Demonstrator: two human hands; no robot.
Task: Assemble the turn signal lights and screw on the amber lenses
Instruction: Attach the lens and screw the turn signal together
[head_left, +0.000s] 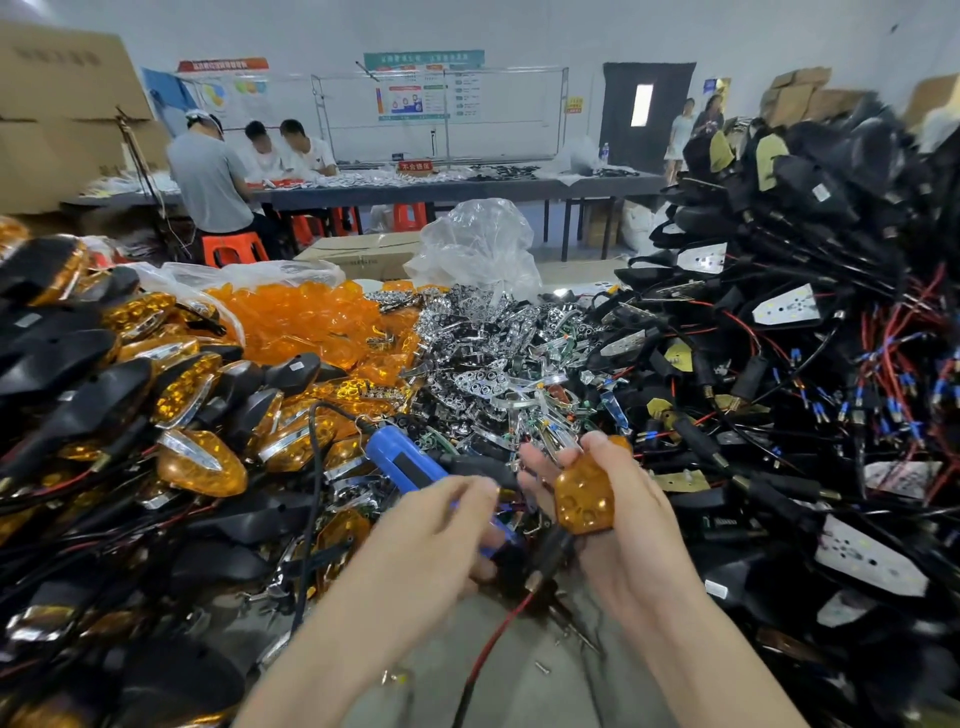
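My right hand (618, 530) grips a turn signal light (584, 499) with its amber lens facing me, its black stem and red wire hanging below. My left hand (431, 540) grips the blue electric screwdriver (410, 467), whose body points up and to the left while its tip end is hidden behind my fingers. The two hands sit close together above the grey table (519, 675).
Finished amber lights (197, 462) pile up on the left. Loose amber lenses (306, 317) and chrome reflectors (483, 353) lie ahead. Black housings with wires (810, 364) heap high on the right. Small screws (540, 667) lie on the table. People sit at a far bench (415, 189).
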